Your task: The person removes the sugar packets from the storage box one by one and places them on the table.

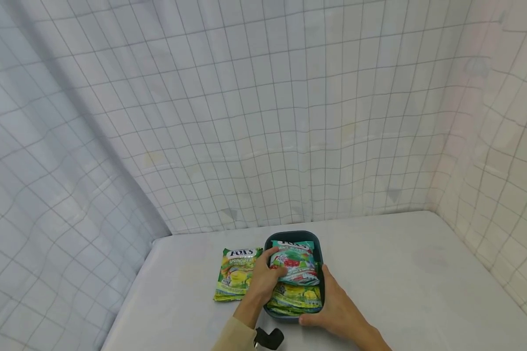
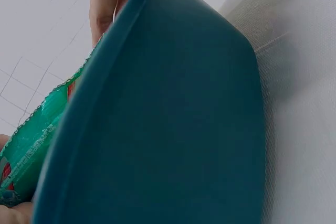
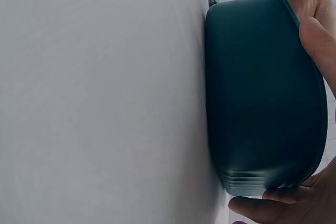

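Observation:
A teal Fox's candy bag (image 1: 294, 263) marked mint lies at the far end of a dark teal plastic container (image 1: 293, 236). The left hand (image 1: 267, 278) holds this bag by its left side, thumb over its front. In the left wrist view, the green bag (image 2: 39, 129) shows beyond the container's wall (image 2: 157, 108). Below it, inside the container, is a yellow-green candy bag (image 1: 295, 298). My right hand (image 1: 335, 307) grips the container's near right corner, thumb at the near rim and fingers along the right side. The right wrist view has the fingers (image 3: 283, 208) around the container wall (image 3: 262, 93).
Another yellow-green Fox's bag (image 1: 237, 275), marked Spring Tea, lies flat on the white table (image 1: 399, 282) just left of the container. Checked white cloth (image 1: 290, 122) hangs behind the table and along both sides.

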A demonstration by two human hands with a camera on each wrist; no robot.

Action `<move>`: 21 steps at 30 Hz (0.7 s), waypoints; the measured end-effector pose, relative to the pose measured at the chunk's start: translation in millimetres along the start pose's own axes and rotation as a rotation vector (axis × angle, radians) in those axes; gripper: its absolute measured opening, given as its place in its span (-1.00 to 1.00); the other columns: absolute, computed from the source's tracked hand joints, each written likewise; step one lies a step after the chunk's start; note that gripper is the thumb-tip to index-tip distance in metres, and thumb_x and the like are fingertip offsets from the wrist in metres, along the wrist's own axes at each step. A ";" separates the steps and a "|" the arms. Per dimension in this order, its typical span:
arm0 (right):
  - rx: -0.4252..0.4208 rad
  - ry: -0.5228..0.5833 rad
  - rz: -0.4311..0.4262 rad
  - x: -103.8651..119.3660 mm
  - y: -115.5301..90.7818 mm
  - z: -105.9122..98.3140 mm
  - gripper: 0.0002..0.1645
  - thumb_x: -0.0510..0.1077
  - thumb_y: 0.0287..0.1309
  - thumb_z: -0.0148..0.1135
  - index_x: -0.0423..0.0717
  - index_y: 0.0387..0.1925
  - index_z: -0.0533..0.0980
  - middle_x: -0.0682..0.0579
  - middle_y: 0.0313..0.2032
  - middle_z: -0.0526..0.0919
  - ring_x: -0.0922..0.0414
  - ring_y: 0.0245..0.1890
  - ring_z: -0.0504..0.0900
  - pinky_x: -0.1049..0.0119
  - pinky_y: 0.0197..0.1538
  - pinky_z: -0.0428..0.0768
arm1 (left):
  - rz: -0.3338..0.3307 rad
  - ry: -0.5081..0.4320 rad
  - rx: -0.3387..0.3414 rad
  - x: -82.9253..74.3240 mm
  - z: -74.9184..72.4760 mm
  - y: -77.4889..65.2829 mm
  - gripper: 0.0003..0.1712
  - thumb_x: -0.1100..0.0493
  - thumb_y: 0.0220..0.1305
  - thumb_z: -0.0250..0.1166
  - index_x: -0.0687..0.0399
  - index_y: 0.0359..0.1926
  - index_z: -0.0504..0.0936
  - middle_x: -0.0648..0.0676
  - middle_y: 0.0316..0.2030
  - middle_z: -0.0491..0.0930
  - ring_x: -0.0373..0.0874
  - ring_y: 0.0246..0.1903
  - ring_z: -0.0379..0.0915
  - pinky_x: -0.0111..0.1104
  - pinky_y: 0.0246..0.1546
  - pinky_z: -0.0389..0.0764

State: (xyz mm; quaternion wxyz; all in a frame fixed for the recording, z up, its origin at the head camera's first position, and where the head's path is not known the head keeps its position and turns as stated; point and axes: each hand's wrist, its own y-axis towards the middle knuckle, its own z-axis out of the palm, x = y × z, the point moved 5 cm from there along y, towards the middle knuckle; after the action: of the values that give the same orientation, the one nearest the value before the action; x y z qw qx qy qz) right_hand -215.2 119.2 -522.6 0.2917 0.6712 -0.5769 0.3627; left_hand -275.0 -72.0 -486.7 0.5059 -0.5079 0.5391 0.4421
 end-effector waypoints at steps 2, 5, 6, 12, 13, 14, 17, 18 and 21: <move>-0.004 0.001 -0.006 -0.2 0.2 0.3 0.77 0.48 -0.35 0.62 -0.31 0.59 -0.18 -0.32 0.54 0.02 -0.25 0.48 0.16 -0.28 0.38 0.25 | 0.006 -0.005 0.003 0.2 -1.2 -1.3 -0.19 0.44 0.24 0.31 0.30 0.49 0.26 0.38 0.28 0.38 0.03 -0.06 0.57 -0.17 -0.13 0.62; -0.008 0.002 -0.010 -0.7 0.2 0.9 0.78 0.48 -0.36 0.62 -0.31 0.59 -0.18 -0.31 0.54 0.03 -0.24 0.48 0.16 -0.28 0.37 0.25 | 0.015 -0.022 0.012 0.0 -2.5 -3.3 -0.19 0.44 0.25 0.30 0.32 0.50 0.23 0.39 0.30 0.36 0.03 -0.04 0.56 -0.17 -0.13 0.62; -0.009 0.003 -0.012 -0.9 0.3 1.1 0.78 0.48 -0.36 0.62 -0.32 0.59 -0.18 -0.30 0.54 0.03 -0.24 0.48 0.16 -0.28 0.37 0.25 | 0.017 -0.030 0.015 -0.5 -2.9 -4.1 -0.18 0.44 0.26 0.30 0.32 0.50 0.23 0.39 0.31 0.36 0.03 -0.04 0.57 -0.18 -0.13 0.61; -0.014 0.012 -0.001 -2.8 1.5 1.5 0.79 0.47 -0.40 0.65 -0.30 0.60 -0.18 -0.29 0.55 0.03 -0.23 0.48 0.16 -0.27 0.38 0.25 | 0.036 -0.054 0.015 -5.2 -6.2 -7.8 -0.18 0.45 0.25 0.31 0.32 0.51 0.22 0.41 0.34 0.34 0.07 0.03 0.55 -0.20 -0.08 0.60; -0.014 0.014 0.001 -3.0 1.7 1.6 0.79 0.46 -0.40 0.65 -0.30 0.60 -0.18 -0.30 0.55 0.03 -0.23 0.48 0.16 -0.28 0.38 0.25 | 0.037 -0.052 0.014 -6.0 -6.9 -8.3 -0.18 0.45 0.26 0.31 0.31 0.51 0.23 0.42 0.35 0.33 0.08 0.06 0.53 -0.20 -0.05 0.59; -0.014 0.017 0.001 -2.9 1.8 1.4 0.79 0.46 -0.40 0.65 -0.30 0.60 -0.19 -0.30 0.55 0.02 -0.23 0.48 0.15 -0.28 0.38 0.24 | 0.035 -0.053 0.011 -6.5 -7.7 -8.4 -0.18 0.44 0.26 0.31 0.29 0.51 0.24 0.42 0.37 0.31 0.09 0.08 0.52 -0.20 -0.03 0.59; -0.014 0.025 0.002 -2.7 1.8 1.3 0.80 0.44 -0.40 0.67 -0.30 0.60 -0.19 -0.30 0.55 0.02 -0.23 0.49 0.15 -0.27 0.38 0.23 | 0.030 -0.055 -0.002 -7.6 -10.8 -9.2 -0.20 0.43 0.27 0.32 0.27 0.50 0.25 0.42 0.41 0.25 0.13 0.16 0.46 -0.18 0.03 0.56; -0.014 0.027 0.002 -2.6 1.6 1.3 0.80 0.44 -0.40 0.67 -0.31 0.60 -0.19 -0.30 0.55 0.02 -0.23 0.49 0.14 -0.27 0.38 0.23 | 0.025 -0.062 -0.008 -7.6 -12.0 -9.3 -0.20 0.43 0.27 0.32 0.26 0.50 0.26 0.41 0.42 0.23 0.14 0.18 0.44 -0.19 0.05 0.55; -0.010 0.029 0.001 -2.2 1.0 1.3 0.79 0.44 -0.40 0.66 -0.31 0.60 -0.19 -0.31 0.55 0.02 -0.24 0.49 0.14 -0.27 0.39 0.22 | 0.027 -0.083 -0.016 -8.7 -15.6 -9.6 -0.21 0.45 0.26 0.31 0.28 0.49 0.27 0.40 0.44 0.21 0.14 0.21 0.41 -0.20 0.08 0.54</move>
State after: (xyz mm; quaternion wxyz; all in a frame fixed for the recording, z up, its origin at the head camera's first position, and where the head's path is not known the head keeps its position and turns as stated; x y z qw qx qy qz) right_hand -216.2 119.2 -525.1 0.3030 0.6641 -0.5750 0.3695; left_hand -267.2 -87.5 -476.2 0.5175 -0.4860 0.5210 0.4739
